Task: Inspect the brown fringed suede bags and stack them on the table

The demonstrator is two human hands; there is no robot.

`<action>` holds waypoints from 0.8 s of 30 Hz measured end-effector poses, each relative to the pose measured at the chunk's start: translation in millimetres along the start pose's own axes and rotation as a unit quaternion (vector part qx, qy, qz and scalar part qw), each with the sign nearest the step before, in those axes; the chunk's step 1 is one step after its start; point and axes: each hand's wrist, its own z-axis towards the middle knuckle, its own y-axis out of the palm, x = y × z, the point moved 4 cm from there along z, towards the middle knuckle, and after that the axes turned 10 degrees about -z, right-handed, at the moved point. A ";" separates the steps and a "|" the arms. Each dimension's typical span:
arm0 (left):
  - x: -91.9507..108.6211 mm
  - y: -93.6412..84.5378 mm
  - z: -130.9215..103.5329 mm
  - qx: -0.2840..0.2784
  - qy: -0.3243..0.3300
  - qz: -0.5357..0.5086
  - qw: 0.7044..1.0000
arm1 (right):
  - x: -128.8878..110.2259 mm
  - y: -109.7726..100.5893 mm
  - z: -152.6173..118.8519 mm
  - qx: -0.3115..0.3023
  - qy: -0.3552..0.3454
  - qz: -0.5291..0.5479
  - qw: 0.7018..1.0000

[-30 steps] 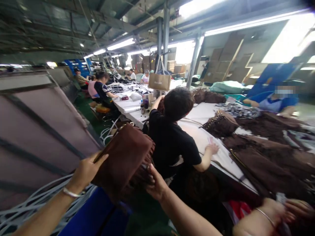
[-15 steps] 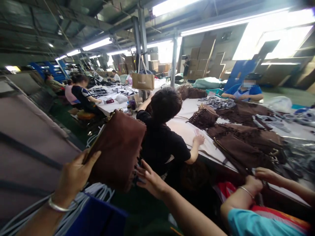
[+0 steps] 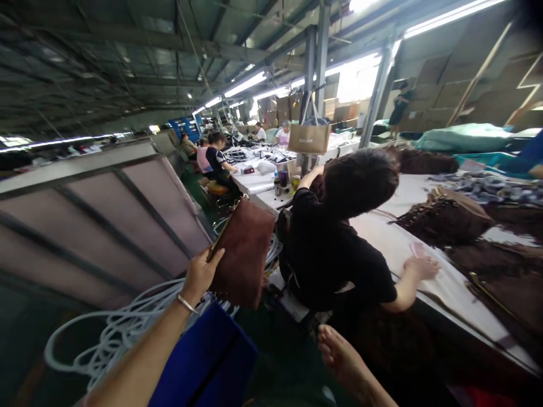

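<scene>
My left hand (image 3: 200,273) grips the left edge of a brown suede bag (image 3: 245,250) with a gold zip and fringe, held up in the air over the floor. A bracelet shows on that wrist. My right hand (image 3: 340,355) is low in the view, away from the bag, fingers together and holding nothing. Just past the bag sits a person in a black shirt (image 3: 335,249), back to me, one hand flat on the white table (image 3: 394,237).
A blue bin (image 3: 203,367) stands under my left arm. White cords (image 3: 119,328) lie coiled on the green floor. A slanted panel (image 3: 97,215) stands at left. Several brown fringed bags (image 3: 449,217) lie on the long table; more workers sit further back.
My right hand has let go of the bag's fringe and dropped down and right. The left hand carried the bag on. The view swung left; the neighbour's hands at lower right left the view.
</scene>
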 end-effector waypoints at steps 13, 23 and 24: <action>-14.0 45.7 -81.4 -0.270 -0.200 -0.368 0.867 | -53.9 152.7 41.4 -0.009 -0.064 -0.158 0.985; -34.5 46.5 -77.0 -0.147 -0.118 -0.161 0.969 | -28.7 104.4 30.3 -0.077 -0.057 0.052 0.994; -31.0 45.5 -75.0 -0.156 -0.106 -0.152 0.970 | -28.2 101.6 23.9 -0.097 -0.028 0.081 0.992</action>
